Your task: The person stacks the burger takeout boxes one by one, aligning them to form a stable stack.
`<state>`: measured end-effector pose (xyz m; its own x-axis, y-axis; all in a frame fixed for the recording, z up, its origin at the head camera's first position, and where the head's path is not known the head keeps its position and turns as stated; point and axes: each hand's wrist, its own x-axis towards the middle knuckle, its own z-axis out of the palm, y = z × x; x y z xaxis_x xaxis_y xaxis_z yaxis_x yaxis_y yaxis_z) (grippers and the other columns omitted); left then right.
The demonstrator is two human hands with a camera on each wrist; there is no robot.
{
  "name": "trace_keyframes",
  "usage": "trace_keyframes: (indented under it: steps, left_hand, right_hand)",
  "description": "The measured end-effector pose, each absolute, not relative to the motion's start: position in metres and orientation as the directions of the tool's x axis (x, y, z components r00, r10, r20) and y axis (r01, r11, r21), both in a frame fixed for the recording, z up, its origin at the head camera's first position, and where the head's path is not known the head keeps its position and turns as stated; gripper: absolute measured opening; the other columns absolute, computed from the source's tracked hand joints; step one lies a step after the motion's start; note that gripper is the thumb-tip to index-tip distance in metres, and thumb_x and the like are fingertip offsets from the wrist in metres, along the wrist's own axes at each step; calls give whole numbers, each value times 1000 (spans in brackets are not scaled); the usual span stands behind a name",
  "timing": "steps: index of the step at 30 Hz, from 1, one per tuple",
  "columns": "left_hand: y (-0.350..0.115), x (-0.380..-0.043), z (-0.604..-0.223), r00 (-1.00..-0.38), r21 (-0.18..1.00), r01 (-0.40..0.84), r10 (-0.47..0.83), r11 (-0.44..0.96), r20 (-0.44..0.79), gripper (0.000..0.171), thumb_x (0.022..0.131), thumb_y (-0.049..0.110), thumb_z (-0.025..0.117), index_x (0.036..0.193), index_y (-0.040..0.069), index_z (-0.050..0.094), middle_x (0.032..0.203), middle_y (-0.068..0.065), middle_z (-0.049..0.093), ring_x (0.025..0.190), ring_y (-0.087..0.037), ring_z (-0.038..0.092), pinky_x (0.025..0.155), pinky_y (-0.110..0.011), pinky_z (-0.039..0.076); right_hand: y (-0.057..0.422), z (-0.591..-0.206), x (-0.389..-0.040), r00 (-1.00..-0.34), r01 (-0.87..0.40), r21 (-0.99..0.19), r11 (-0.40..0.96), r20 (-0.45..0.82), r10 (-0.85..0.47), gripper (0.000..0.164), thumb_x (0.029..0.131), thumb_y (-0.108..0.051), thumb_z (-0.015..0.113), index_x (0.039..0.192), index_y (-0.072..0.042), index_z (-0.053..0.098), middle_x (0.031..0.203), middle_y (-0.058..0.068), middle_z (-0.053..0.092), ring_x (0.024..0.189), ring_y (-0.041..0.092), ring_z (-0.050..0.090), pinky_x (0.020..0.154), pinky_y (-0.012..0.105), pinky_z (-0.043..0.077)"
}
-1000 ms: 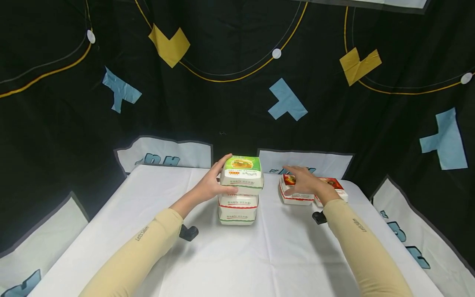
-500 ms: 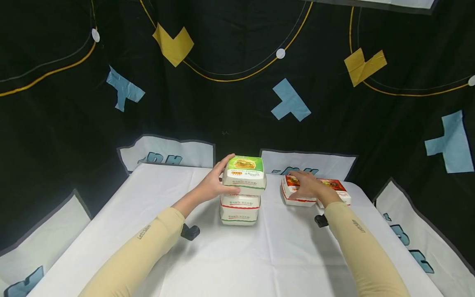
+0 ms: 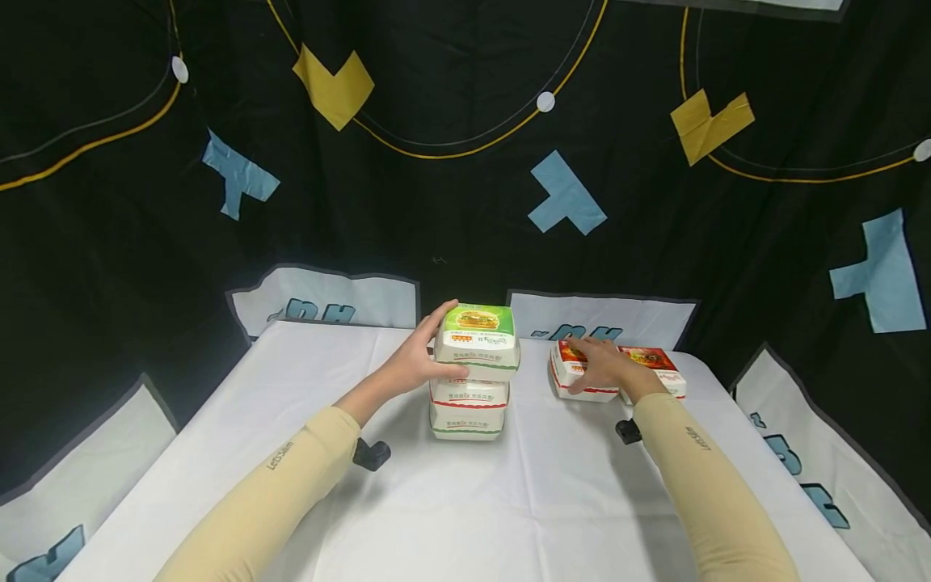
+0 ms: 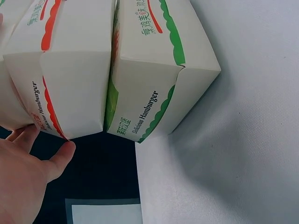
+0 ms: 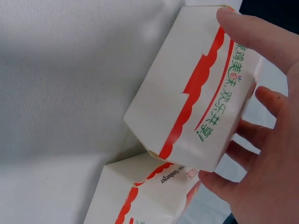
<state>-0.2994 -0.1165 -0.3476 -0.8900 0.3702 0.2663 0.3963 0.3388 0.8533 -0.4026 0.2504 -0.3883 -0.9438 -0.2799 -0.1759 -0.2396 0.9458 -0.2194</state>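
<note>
Three hamburger boxes stand stacked mid-table. The top one, a green-lidded hamburger box (image 3: 478, 343), is held at its left by my left hand (image 3: 418, 356), thumb in front and fingers towards the back. Under it are a red-striped box (image 4: 70, 88) and a green-striped box at the bottom (image 4: 147, 100). To the right, my right hand (image 3: 602, 364) spans a red-lidded hamburger box (image 5: 187, 93), its thumb at one end and its fingertips along the lid side. This box sits on the table.
A second red-lidded box (image 3: 658, 368) stands just right of the box under my right hand. White cloth covers the table (image 3: 465, 517). Behind it hangs a black curtain (image 3: 451, 226) with yellow and blue shapes.
My right hand has lowered its fingers and thumb onto the red-lidded box. My left hand and the stack stay in place; the view shifts slightly.
</note>
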Motion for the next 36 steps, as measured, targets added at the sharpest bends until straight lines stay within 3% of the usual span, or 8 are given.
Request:
trace_keyframes:
  steps: [9, 21, 31, 36]
  left_hand:
    - [-116, -300, -347, -891, 853, 394, 371, 341, 263, 105, 81, 19, 84, 162, 23, 17, 151, -15, 35, 137, -33, 42, 102, -50, 48]
    - [-117, -300, -349, -893, 859, 385, 370, 336, 256, 105, 81, 20, 84, 162, 24, 16, 151, -14, 35, 136, -32, 42, 103, -51, 47]
    - [-115, -299, -348, -895, 860, 381, 368, 339, 251, 106, 81, 19, 84, 162, 23, 16, 151, -15, 35, 136, -33, 42, 103, -52, 47]
    - [-115, -299, -348, -896, 859, 382, 365, 342, 253, 105, 81, 19, 84, 162, 23, 16, 151, -15, 35, 136, -33, 42, 102, -52, 47]
  right_hand:
    - [250, -388, -400, -942, -264, -166, 950, -164, -291, 101, 75, -46, 84, 158, -20, 33, 159, 21, 32, 142, 48, 27, 109, 74, 28]
    - [250, -392, -400, -946, -263, -92, 960, -171, -276, 106, 73, -50, 85, 159, -23, 30, 157, 20, 37, 139, 45, 29, 107, 72, 32]
    - [249, -395, -397, -942, -269, -150, 951, -163, -292, 105, 74, -44, 87, 159, -22, 30, 154, 22, 35, 135, 43, 37, 106, 70, 36]
    - [250, -395, -397, -938, -285, -139, 949, -165, -306, 104, 75, -43, 86, 159, -21, 28, 159, 23, 32, 142, 49, 30, 108, 72, 31]
